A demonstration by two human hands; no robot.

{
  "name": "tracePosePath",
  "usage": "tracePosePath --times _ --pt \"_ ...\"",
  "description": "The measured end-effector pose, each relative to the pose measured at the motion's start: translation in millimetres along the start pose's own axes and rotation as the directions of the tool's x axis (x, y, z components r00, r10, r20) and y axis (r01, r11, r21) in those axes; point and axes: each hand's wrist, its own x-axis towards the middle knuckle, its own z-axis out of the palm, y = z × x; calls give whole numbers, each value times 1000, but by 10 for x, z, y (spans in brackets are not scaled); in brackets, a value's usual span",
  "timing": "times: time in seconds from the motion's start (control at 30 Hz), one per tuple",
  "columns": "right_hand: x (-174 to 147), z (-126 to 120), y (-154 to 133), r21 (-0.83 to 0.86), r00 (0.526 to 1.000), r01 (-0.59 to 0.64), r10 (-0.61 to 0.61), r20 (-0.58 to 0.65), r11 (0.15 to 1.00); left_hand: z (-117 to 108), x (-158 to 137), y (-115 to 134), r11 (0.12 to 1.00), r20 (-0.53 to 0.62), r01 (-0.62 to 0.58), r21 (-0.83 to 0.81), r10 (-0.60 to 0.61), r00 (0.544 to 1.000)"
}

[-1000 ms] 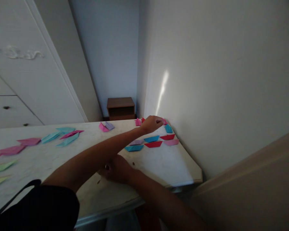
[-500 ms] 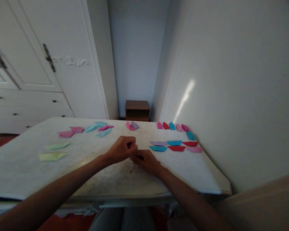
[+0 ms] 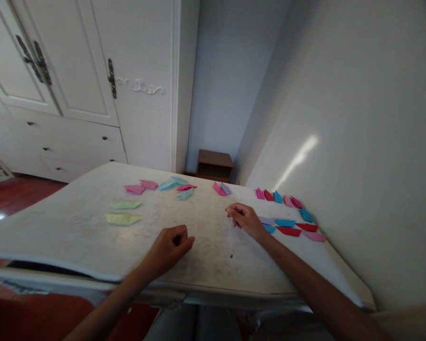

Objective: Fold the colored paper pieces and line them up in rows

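My left hand (image 3: 174, 242) is curled into a loose fist above the near middle of the table, and nothing shows in it. My right hand (image 3: 244, 219) hangs over the table further right, its fingers bent together with no object visible between them. Just beyond it lie a pink folded paper boat (image 3: 219, 189) and a lilac one (image 3: 226, 189). Its wrist partly covers a lilac paper boat (image 3: 267, 221) and a blue one (image 3: 270, 228). Left of my left hand are a yellow paper boat (image 3: 123, 219) and a pale green one (image 3: 127, 205).
The white table (image 3: 206, 265) also bears rows of blue, red and pink paper boats (image 3: 288, 231) at right, and pink and light blue ones (image 3: 166, 184) at back left. A small dark spot (image 3: 231, 254) marks the tabletop. White wardrobe (image 3: 145, 128) and brown cabinet (image 3: 215, 158) stand beyond.
My hands, touching each other before, are now apart: the right has moved right and forward, the left slightly down. The view has turned left. The boats appear unmoved.
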Motion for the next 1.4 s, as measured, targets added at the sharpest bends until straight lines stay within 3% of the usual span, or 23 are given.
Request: tracePosePath --times 0.1,0.2,0.37,0.5,0.8,1.03,1.1,1.2,1.27,1.4 --pt "345 -33 -74 -294 999 21 -32 -31 955 -11 -32 -38 999 -23 7 -36 -8 1000" --pt "728 -68 -97 -573 996 -72 25 -90 817 -7 -61 -49 999 -29 -7 -42 6 1000" --pt "1233 -110 -6 -677 979 -203 128 -160 707 -9 -81 -61 999 -39 -4 -52 2 999" --pt "1380 -117 38 -686 950 -299 271 -152 663 -7 -87 -80 998 -47 -17 -55 14 999" --pt "1198 -178 88 -495 887 -462 381 -261 736 -14 -85 -70 998 -33 -32 -62 30 999" --pt "801 -199 -199 -257 904 -350 253 -343 901 -15 -94 -74 997 -54 -13 -78 9 998" --pt "599 -153 -332 -133 935 -278 237 -264 951 -17 -86 -67 996 -60 -7 -87 1 998" --pt "245 -52 -533 204 988 -149 152 2 968 -23 -79 -51 995 -67 6 -102 -13 998" --pt "22 11 -656 277 991 -122 101 90 953 -27 -82 -47 993 -74 16 -116 -25 997" --pt "-283 46 -822 283 986 -120 80 148 952 -35 -91 -61 992 -91 17 -127 -28 995"
